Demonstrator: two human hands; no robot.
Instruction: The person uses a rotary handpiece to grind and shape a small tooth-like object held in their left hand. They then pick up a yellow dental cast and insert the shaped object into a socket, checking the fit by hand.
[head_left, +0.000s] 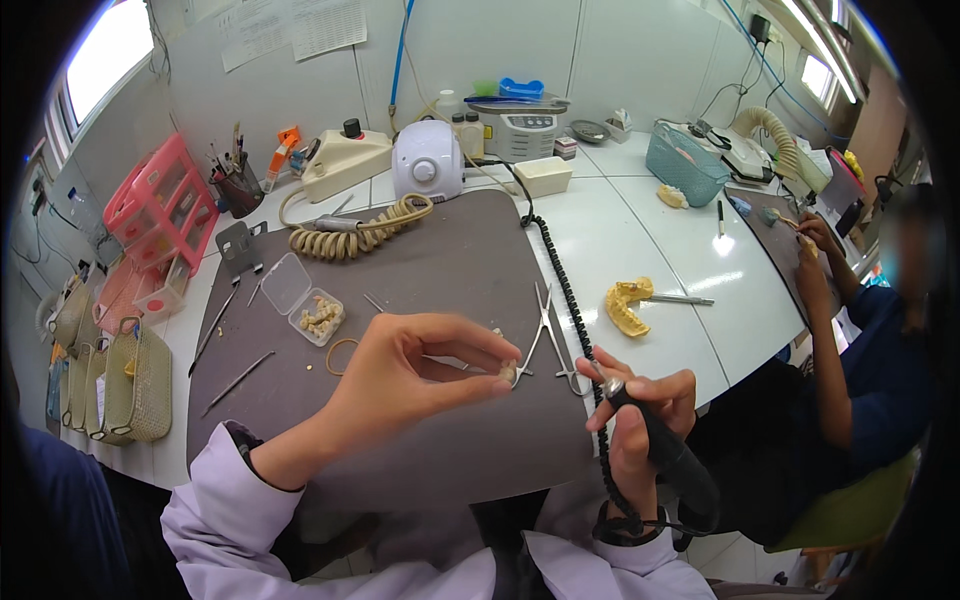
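My left hand (415, 365) pinches a small cream tooth-shaped piece (508, 373) between thumb and fingertips, over the dark grey mat (450, 270). My right hand (640, 415) grips a black rotary handpiece (660, 445) like a pen, its metal tip pointing up toward the small piece. A black coiled cord (565, 290) runs from the handpiece across the mat to the back. Metal forceps (550, 335) lie on the mat just beyond both hands.
A clear box of small cream pieces (318, 318), thin metal tools (235, 380) and a beige coiled hose (350, 235) lie on the mat. A yellow dental cast (628, 303) sits on the white table. A white motor unit (428, 160) stands behind. Another person (850, 350) works at right.
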